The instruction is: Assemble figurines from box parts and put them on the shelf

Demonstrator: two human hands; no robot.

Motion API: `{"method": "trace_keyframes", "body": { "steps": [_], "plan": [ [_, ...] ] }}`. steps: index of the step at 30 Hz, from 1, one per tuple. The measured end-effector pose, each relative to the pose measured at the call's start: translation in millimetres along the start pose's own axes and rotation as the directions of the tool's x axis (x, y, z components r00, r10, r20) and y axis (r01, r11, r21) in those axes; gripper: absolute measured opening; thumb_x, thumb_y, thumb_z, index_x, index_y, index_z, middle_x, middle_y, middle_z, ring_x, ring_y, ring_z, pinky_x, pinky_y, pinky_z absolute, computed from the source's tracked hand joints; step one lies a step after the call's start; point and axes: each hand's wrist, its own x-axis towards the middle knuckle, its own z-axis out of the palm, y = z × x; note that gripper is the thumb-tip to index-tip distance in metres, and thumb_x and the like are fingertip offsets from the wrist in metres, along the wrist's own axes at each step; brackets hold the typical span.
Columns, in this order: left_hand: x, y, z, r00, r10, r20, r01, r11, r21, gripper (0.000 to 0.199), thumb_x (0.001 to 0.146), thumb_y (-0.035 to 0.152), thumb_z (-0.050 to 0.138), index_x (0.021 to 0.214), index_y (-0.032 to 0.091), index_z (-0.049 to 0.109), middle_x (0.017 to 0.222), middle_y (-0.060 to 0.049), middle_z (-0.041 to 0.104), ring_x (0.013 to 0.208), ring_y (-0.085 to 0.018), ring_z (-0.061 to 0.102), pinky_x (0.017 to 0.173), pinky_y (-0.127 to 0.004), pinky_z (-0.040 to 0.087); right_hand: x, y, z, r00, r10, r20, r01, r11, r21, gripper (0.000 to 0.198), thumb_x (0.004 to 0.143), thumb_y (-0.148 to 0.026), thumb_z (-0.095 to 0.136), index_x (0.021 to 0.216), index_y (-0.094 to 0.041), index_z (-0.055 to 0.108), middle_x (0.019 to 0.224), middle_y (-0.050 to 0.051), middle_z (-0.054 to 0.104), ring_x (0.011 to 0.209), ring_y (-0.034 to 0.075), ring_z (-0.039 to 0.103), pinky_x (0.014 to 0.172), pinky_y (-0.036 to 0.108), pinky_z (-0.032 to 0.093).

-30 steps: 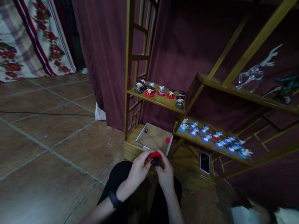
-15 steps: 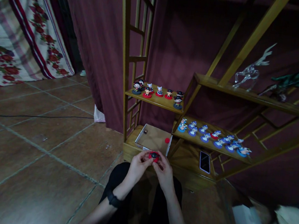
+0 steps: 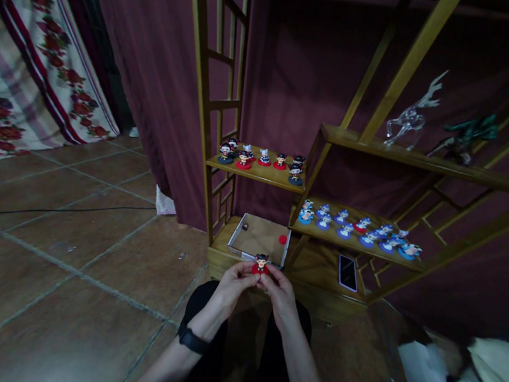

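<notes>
Between my two hands is a small figurine [image 3: 261,263] with dark hair buns and a round red base, its face turned up toward me. My left hand [image 3: 235,282] pinches the left side of the base. From the other side, my right hand [image 3: 279,287] grips the same base with thumb and fingers. Just beyond them lies a shallow cardboard box [image 3: 261,231] holding a red disc [image 3: 282,239] and a small dark piece [image 3: 245,227].
Several figurines [image 3: 264,157] stand on the upper left shelf [image 3: 260,175]. Blue and purple figurines [image 3: 345,230] fill the lower right shelf. A phone [image 3: 347,273] lies beneath it. A clear deer ornament [image 3: 410,120] and a dark green ornament [image 3: 465,138] sit higher up.
The figurine has been tipped from showing the top of its head to standing with its front toward me. Both hands stay on its base. The view has shifted slightly.
</notes>
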Motion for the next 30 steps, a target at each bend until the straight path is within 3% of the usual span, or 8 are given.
{"method": "trace_keyframes", "body": {
  "steps": [6,13,19,30],
  "plan": [
    [-0.3,0.8,1.1,1.000,-0.008,0.010,0.009,1.000,-0.008,0.037,0.060,0.019,0.072,0.095,0.010,0.062,0.092,-0.011,0.065,0.077,-0.016,0.061,0.075,-0.029,0.045,-0.8,0.9,-1.4,1.000,0.006,-0.020,-0.005,1.000,0.027,0.037,0.065,-0.034,0.066,0.099,-0.020,0.061,0.104,0.007,0.063,0.091,0.020,0.059,0.076,0.035,0.049],
    [-2.2,6.3,3.9,0.992,-0.128,0.024,0.129,0.986,-0.104,0.038,0.061,0.011,0.071,0.097,0.011,0.063,0.097,-0.010,0.065,0.081,-0.014,0.062,0.079,-0.025,0.046,3.9,-1.7,-3.7,0.996,-0.079,-0.037,0.074,0.989,-0.125,0.040,0.062,-0.039,0.067,0.096,-0.020,0.060,0.095,0.005,0.064,0.081,0.019,0.060,0.067,0.032,0.051],
    [2.7,5.8,-1.4,0.970,-0.230,0.078,0.242,0.943,-0.229,0.032,0.065,0.004,0.065,0.097,0.010,0.063,0.099,-0.010,0.064,0.085,-0.013,0.061,0.084,-0.023,0.046,5.8,-0.5,-3.5,0.977,-0.213,-0.025,0.200,0.948,-0.249,0.035,0.067,-0.035,0.063,0.098,-0.021,0.057,0.097,0.005,0.062,0.086,0.019,0.058,0.076,0.034,0.048],
    [3.9,4.5,-5.6,0.949,-0.276,0.152,0.315,0.852,-0.418,0.018,0.077,0.007,0.053,0.093,0.005,0.061,0.098,-0.013,0.062,0.090,-0.015,0.060,0.088,-0.028,0.045,5.5,-5.9,-5.3,0.949,-0.310,-0.055,0.264,0.880,-0.396,0.025,0.071,-0.032,0.057,0.093,-0.021,0.060,0.092,0.004,0.062,0.084,0.017,0.058,0.078,0.032,0.046]
  ]
}}
